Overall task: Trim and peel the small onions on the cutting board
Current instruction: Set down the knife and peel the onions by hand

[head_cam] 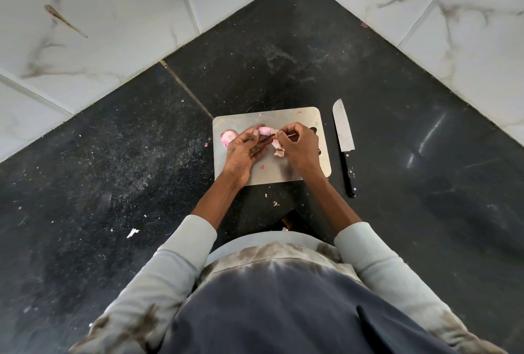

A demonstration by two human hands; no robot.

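Observation:
A steel cutting board [295,118] lies on the black counter. Over it, my left hand [246,152] holds a small pink onion [266,130] between thumb and fingers. My right hand [297,146] pinches a strip of onion skin [275,142] that hangs down from the onion. Another peeled pink onion [228,137] rests on the board's left edge, partly hidden by my left hand. A loose piece of skin [279,153] lies on the board between my hands.
A knife [344,138] with a black handle lies on the black counter [397,127] just right of the board, blade pointing away. Bits of peel [275,203] dot the counter near me. Marble-tiled walls [99,27] meet in a corner behind.

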